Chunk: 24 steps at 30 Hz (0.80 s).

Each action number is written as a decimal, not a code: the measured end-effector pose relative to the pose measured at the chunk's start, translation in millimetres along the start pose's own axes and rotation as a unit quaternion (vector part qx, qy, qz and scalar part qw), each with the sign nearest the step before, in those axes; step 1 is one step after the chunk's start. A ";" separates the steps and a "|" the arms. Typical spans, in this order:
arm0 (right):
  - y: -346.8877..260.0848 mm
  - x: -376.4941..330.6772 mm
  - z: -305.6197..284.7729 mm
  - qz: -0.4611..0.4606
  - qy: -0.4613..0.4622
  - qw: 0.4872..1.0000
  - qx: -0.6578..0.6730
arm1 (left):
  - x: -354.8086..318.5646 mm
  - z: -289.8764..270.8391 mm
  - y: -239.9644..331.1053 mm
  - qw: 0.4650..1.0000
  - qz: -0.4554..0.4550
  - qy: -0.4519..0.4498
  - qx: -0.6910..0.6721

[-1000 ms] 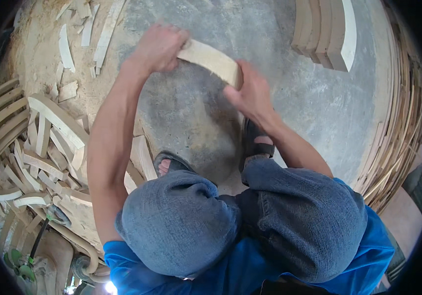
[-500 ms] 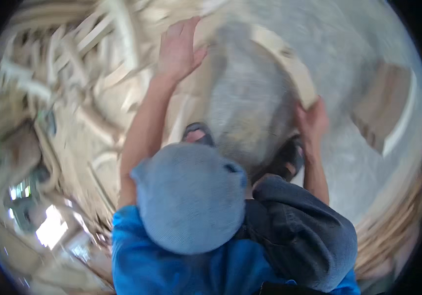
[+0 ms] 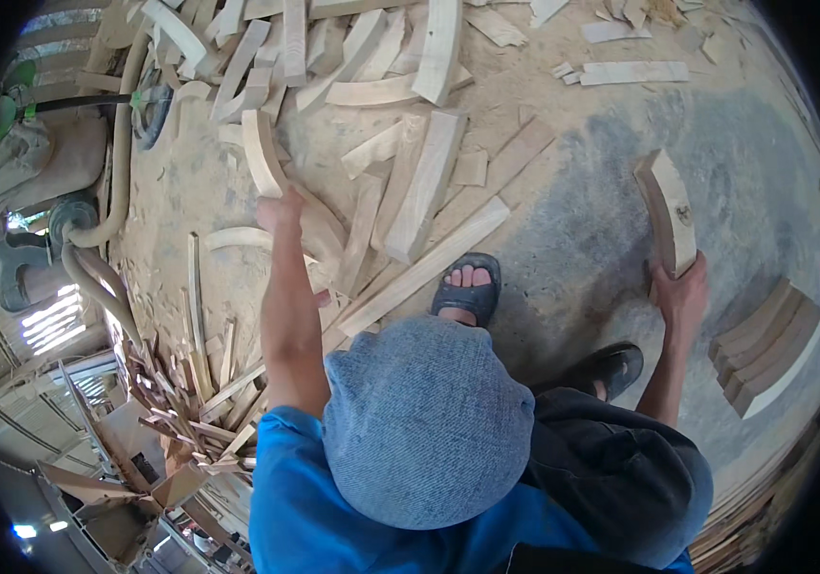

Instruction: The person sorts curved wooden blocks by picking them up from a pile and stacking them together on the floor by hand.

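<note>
My right hand [image 3: 681, 287] is wrapped round the lower end of a curved wooden piece [image 3: 670, 212], which stands out from it over the grey floor and has a dark knot on its face. On the left, my left hand [image 3: 281, 209] is closed round the near end of another pale curved piece [image 3: 261, 153], among loose wood on the dusty ground. The fingers of that hand are partly hidden. Beside my right forearm lies a stack of similar curved pieces [image 3: 762, 342], set face to face.
Straight and curved offcuts [image 3: 429, 182] lie scattered ahead and to the left. A long wooden strip [image 3: 429, 263] reaches toward my sandalled foot [image 3: 468, 287]. Thin sticks [image 3: 223, 421] are heaped at the lower left, near a floor fan [image 3: 13, 105] and a pale hose [image 3: 123, 143].
My left hand was open and empty; it has come nearer and closed on a curved wooden piece. My right hand still grips its piece, now further right and lower. The view has turned.
</note>
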State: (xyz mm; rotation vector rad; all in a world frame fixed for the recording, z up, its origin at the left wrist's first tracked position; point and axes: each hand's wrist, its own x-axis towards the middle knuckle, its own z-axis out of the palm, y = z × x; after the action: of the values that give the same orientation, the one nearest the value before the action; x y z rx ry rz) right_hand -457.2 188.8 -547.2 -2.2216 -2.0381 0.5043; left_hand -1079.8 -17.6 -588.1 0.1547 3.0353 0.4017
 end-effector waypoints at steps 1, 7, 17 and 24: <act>0.0 2.1 1.2 0.004 0.007 1.000 -0.002 | -2.9 -1.6 1.1 1.000 0.005 -0.005 -0.005; 17.6 0.5 0.4 0.088 0.015 0.996 0.003 | -118.8 -29.2 56.9 0.619 -0.043 -0.438 -0.650; -106.2 -46.8 -32.2 -0.103 -0.062 0.937 0.329 | -279.2 -22.3 132.1 0.464 -0.009 -0.729 -0.503; -71.2 -46.7 -49.3 0.013 -0.083 0.923 0.376 | -337.9 -22.1 150.2 0.465 0.288 -0.798 -0.253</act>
State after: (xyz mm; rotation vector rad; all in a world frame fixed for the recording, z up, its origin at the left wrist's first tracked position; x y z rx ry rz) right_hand -513.2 158.5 -472.2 -1.7622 -1.4863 1.2592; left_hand -733.1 84.0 -506.4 0.8696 0.8253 0.6090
